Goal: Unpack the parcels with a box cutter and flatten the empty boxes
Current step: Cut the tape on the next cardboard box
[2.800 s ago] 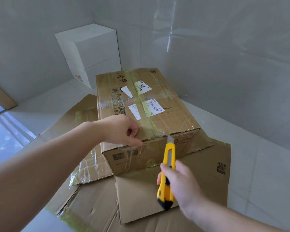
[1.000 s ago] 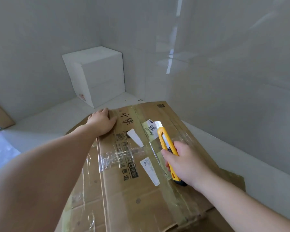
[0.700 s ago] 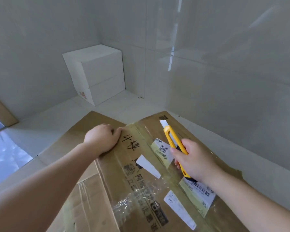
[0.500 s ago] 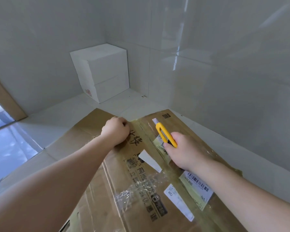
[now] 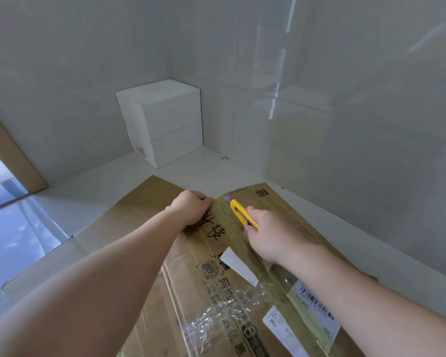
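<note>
The right hand [image 5: 271, 234] grips the yellow plastic box cutter [image 5: 243, 213], whose blade has travelled up the taped centre seam of the large brown cardboard parcel [image 5: 242, 292] and now sits just short of the far edge; a second ago it was mid-lid, beside the labels. The left hand [image 5: 191, 210] has slid forward too, its curled fingers pressing on the far left corner of the lid. The seam looks almost slit, so opening the flaps should come next. A white box [image 5: 165, 122] stands in the corner.
</note>
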A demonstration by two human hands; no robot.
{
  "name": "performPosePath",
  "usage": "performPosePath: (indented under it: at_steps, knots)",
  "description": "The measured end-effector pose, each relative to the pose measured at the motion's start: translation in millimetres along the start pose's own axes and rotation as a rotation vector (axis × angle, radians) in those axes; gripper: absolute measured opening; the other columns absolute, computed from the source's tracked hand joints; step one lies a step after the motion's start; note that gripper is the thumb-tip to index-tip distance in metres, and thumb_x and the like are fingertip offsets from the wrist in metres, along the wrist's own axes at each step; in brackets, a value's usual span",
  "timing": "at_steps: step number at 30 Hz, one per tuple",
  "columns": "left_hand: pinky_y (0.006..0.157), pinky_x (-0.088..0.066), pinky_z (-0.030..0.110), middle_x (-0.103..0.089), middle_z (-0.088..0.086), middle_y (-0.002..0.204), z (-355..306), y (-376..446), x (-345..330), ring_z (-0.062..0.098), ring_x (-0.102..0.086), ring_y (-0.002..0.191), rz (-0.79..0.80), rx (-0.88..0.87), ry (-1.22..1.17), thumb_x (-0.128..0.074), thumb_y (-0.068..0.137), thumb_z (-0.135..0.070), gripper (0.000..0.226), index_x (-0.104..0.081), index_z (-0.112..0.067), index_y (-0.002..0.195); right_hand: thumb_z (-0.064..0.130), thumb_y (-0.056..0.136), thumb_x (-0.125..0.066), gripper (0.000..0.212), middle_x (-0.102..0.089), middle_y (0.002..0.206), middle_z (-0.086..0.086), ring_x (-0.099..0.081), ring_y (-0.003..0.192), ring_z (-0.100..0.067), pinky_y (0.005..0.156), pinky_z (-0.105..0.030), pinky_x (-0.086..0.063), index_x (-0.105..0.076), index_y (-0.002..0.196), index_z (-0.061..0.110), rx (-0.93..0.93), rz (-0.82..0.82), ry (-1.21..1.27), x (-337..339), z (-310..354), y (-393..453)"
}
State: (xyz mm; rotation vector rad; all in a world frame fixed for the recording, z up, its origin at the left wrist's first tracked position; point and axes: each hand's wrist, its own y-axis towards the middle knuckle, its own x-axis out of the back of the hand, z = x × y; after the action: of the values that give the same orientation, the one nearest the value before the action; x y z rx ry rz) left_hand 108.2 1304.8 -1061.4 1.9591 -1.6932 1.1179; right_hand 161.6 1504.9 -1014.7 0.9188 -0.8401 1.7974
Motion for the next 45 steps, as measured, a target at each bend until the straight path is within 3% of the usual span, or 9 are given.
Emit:
performPosePath:
  at_steps: [5,14,16,19,30,36,39,43,45]
  knots:
    - [0.086,-0.047,0.039,-0.053,-0.005,0.064,7.3,5.4,-4.0,0.024,-0.055,0.076,-0.009,0.02,-0.015,-0.048,0.094,-0.044,0.041,-0.056,-0.024,0.059,0.022,0.101,-0.042,0.038,-0.058,0.098,-0.006,-0.045,0.055,-0.011,0.044,-0.024,-0.033,-0.042,0.138,0.013,0.014,0.007,-0.101,-9.9,8.3,10.5]
    - [0.091,-0.049,0.042,-0.065,-0.004,0.088,13.1,10.4,-7.3,0.024,-0.061,0.092,-0.017,-0.004,-0.035,-0.047,0.093,-0.046,0.029,-0.064,-0.03,0.075,0.021,0.1,-0.041,0.038,-0.059,0.116,-0.011,-0.054,0.06,-0.015,0.055,-0.03,-0.049,-0.042,0.138,0.013,-0.004,0.005,-0.112,-16.3,12.2,11.6]
    - [0.091,-0.05,0.041,-0.066,-0.003,0.093,13.1,10.1,-7.7,0.024,-0.061,0.093,-0.02,-0.005,-0.033,-0.047,0.094,-0.046,0.027,-0.065,-0.031,0.081,0.02,0.1,-0.041,0.036,-0.059,0.109,-0.009,-0.059,0.066,-0.017,0.061,-0.033,-0.055,-0.043,0.135,0.013,-0.017,-0.026,-0.128,-19.0,12.9,13.6]
    - [0.091,-0.05,0.041,-0.067,-0.003,0.095,13.5,10.0,-8.1,0.024,-0.061,0.094,-0.021,-0.002,-0.039,-0.046,0.094,-0.045,0.027,-0.067,-0.03,0.085,0.018,0.098,-0.041,0.031,-0.057,0.089,-0.004,-0.056,0.06,-0.015,0.052,-0.031,-0.05,-0.046,0.129,0.014,-0.004,-0.045,-0.148,-24.6,13.2,16.7]
    - [0.089,-0.049,0.044,-0.066,-0.005,0.086,16.2,10.5,-8.6,0.023,-0.062,0.088,-0.034,-0.012,-0.04,-0.045,0.094,-0.044,0.031,-0.065,-0.03,0.076,0.019,0.1,-0.042,0.05,-0.059,0.12,-0.01,-0.054,0.057,-0.012,0.051,-0.028,-0.048,-0.03,0.149,0.017,0.001,-0.008,-0.108,-27.6,14.9,28.3]
    - [0.086,-0.052,0.042,-0.066,-0.003,0.081,14.6,10.3,-7.1,0.024,-0.063,0.086,-0.035,-0.008,-0.065,-0.047,0.094,-0.043,0.032,-0.064,-0.028,0.071,0.019,0.1,-0.043,0.043,-0.059,0.118,-0.013,-0.053,0.057,-0.014,0.049,-0.026,-0.045,-0.039,0.142,0.012,0.02,-0.006,-0.094,-24.9,16.4,32.8]
    - [0.075,-0.051,0.032,-0.056,-0.006,0.063,13.3,8.9,-7.7,0.021,-0.057,0.073,-0.043,-0.014,-0.094,-0.049,0.093,-0.04,0.039,-0.057,-0.025,0.058,0.019,0.1,-0.042,0.037,-0.058,0.109,-0.01,-0.054,0.061,-0.014,0.049,-0.025,-0.043,-0.044,0.136,0.012,0.016,-0.013,-0.103,-25.2,19.3,36.2]
    - [0.066,-0.045,0.029,-0.049,-0.006,0.059,9.1,6.0,-8.2,0.022,-0.051,0.068,-0.035,-0.006,-0.084,-0.05,0.093,-0.038,0.04,-0.052,-0.024,0.055,0.016,0.098,-0.043,0.008,-0.052,0.083,-0.003,-0.05,0.059,-0.017,0.046,-0.026,-0.034,-0.05,0.102,0.015,-0.018,-0.004,-0.116,-24.0,22.1,46.6]
    - [0.07,-0.049,0.031,-0.053,-0.004,0.063,9.7,6.9,-6.8,0.023,-0.055,0.071,-0.036,0.007,-0.092,-0.051,0.092,-0.039,0.036,-0.056,-0.024,0.06,0.016,0.097,-0.043,0.01,-0.053,0.087,-0.005,-0.048,0.058,-0.016,0.047,-0.026,-0.036,-0.05,0.105,0.016,-0.03,0.019,-0.127,-20.6,22.4,46.0]
